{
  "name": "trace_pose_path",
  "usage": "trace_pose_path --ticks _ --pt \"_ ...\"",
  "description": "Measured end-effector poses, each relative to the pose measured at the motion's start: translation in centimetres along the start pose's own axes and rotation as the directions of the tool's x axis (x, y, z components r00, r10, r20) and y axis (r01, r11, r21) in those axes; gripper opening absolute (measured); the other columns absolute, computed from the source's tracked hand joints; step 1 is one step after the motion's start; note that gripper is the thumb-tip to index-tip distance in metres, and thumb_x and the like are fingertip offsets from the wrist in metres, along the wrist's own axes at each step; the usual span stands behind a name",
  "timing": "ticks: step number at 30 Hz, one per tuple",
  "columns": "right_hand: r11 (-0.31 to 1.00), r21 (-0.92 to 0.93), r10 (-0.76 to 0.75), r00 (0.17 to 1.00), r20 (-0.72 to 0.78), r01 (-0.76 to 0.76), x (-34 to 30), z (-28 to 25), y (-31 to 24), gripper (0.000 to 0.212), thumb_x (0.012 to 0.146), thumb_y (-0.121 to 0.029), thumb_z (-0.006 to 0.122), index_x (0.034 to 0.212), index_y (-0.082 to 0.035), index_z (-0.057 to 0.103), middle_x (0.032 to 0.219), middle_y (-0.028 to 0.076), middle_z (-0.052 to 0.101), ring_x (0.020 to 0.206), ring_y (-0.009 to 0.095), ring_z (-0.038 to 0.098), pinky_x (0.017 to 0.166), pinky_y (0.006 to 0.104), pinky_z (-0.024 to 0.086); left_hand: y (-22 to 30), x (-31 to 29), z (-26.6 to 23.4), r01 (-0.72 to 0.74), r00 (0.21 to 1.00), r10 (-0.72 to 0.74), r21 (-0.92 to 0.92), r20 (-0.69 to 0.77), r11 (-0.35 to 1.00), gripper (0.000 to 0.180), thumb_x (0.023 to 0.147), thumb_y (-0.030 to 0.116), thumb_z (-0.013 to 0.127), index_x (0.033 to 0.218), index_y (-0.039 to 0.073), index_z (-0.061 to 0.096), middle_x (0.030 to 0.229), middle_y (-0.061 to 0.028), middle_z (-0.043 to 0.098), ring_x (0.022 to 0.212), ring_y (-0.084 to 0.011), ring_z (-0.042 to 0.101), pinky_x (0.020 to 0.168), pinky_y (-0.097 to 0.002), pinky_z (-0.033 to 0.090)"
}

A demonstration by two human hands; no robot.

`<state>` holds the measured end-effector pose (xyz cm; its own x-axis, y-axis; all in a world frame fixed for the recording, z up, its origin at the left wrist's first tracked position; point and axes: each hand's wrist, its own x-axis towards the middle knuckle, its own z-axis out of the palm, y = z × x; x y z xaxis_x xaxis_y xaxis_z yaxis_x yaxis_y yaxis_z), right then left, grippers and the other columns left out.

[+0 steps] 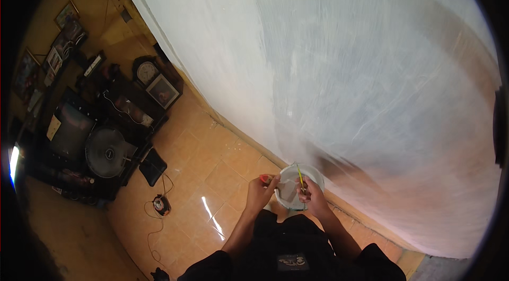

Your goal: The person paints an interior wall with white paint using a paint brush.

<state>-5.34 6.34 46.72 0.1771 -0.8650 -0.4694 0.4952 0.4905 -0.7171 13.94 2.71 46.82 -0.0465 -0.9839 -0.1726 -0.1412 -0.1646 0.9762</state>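
Below me, close to the foot of the wall, stands a round pale bucket point(318, 174) with whitish-grey contents. My right hand point(313, 197) is closed around a thin yellow-green stick point(300, 176), which points up over the bucket's opening. What the stick's lower end is like, I cannot make out. At the bucket's left side is my left hand point(260, 194), its fingers closed on a small red object point(265, 178). The fingers hide most of that object, so its kind does not show. My left thumb is by the bucket's rim.
A large wall point(339, 79) with streaky white and grey-blue brush marks rises ahead and right. Orange tiles point(225, 175) cover the floor. To the left are a fan point(107, 152), a clock point(146, 72), a framed picture point(162, 91) and a cable coil point(161, 205) with loose cord.
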Motion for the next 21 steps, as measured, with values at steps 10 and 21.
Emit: trace_pose_path --ticks 10,21 --pt "0.993 0.084 -0.084 0.996 -0.030 0.086 1.4 6.1 -1.6 0.043 0.102 -0.038 0.036 0.120 -0.002 0.053 0.081 0.001 0.050 0.057 0.007 0.035 0.052 0.0222 0.028 4.5 7.0 -4.6 -0.230 0.884 0.096 0.247 0.458 0.941 0.023 0.088 0.019 0.067 0.099 0.000 0.070 0.079 -0.0123 0.070 0.074 -0.0171 0.068 0.067 -0.0291 0.053" --pt "0.917 0.224 -0.268 0.927 -0.264 0.329 4.8 15.5 0.6 0.043 0.100 -0.036 0.038 0.120 0.000 0.051 0.080 0.001 0.049 0.055 0.006 0.035 0.047 0.0205 0.027 6.3 14.4 -12.5 -0.398 0.638 0.108 0.206 0.763 0.894 0.028 0.088 0.029 0.067 0.094 0.001 0.070 0.075 -0.0163 0.068 0.069 -0.0252 0.068 0.063 -0.0335 0.051"
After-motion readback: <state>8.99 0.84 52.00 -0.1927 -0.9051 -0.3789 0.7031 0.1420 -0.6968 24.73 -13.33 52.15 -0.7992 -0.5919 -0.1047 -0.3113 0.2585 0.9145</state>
